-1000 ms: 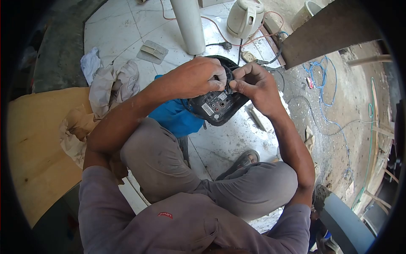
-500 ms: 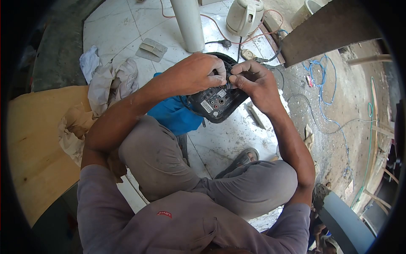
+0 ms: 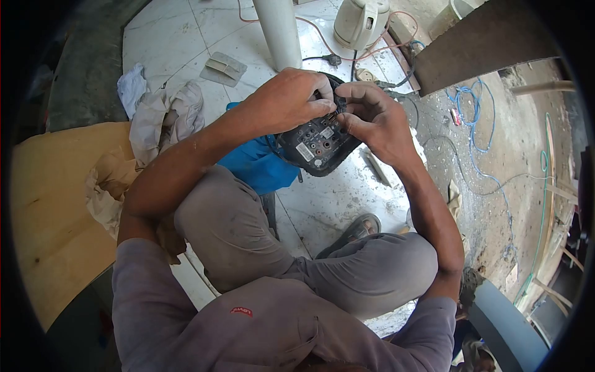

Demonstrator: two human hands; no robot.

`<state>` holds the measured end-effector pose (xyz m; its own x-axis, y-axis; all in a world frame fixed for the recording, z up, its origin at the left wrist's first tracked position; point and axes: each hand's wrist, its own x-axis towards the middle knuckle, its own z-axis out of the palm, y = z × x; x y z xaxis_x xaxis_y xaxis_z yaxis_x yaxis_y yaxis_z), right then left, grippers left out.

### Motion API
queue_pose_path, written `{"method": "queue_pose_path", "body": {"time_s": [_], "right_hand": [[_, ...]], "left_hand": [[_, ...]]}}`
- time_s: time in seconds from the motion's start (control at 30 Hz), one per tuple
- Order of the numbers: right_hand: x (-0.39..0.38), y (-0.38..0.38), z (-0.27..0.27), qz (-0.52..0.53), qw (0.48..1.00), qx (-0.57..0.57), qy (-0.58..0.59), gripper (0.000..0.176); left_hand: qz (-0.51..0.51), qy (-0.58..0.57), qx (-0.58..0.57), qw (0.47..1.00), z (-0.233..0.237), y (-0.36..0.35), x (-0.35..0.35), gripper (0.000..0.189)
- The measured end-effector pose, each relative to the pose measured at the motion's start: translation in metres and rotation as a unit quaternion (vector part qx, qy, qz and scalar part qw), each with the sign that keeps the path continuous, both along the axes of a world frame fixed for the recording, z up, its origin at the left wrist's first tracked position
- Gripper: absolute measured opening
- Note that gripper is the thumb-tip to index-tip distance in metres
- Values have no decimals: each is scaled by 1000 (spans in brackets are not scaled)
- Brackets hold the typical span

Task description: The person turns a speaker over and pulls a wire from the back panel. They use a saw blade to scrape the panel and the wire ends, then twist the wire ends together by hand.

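Observation:
A black device [image 3: 313, 146] with round sockets and white labels on its panel lies beyond my knees, partly over a blue cloth or bag [image 3: 263, 164]. My left hand [image 3: 300, 99] is over its upper left part, thumb and fingertips pinched together. Close beside it, my right hand [image 3: 375, 121] bends its thumb and fingers at the device's upper right edge. Whatever small part is between the fingertips of either hand is too small to make out. Both hands cover the upper part of the panel.
A white kettle [image 3: 361, 23] and a black plug [image 3: 333, 59] are beyond the device, beside a pale pillar [image 3: 277, 31]. A flat grey tool [image 3: 224, 68] lies on the tiles [image 3: 180, 37]. Crumpled cloth [image 3: 149, 124] is at left, blue cable [image 3: 474, 118] at right.
The fingers of my right hand have spread somewhat and shifted at the device's edge. My left hand's pinch has moved slightly. The whole view has shifted a little.

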<state>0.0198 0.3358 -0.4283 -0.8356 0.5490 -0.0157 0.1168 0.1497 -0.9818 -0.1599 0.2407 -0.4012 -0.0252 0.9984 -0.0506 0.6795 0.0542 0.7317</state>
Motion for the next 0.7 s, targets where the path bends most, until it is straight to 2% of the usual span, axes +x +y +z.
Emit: {"method": "queue_pose_path", "body": {"time_s": [0.1, 0.17, 0.4, 0.7], "right_hand": [[-1, 1, -2, -6, 998, 54, -28, 35], [-2, 0, -4, -15, 997, 80, 10, 35], [-4, -1, -5, -31, 998, 46, -17, 34], [2, 4, -3, 10, 999, 20, 27, 36]], "left_hand": [[14, 13, 13, 1000, 1, 0, 3, 19], [22, 17, 18, 999, -2, 0, 2, 20], [32, 42, 47, 998, -2, 2, 5, 21], [11, 22, 27, 999, -4, 3, -1, 20]]}}
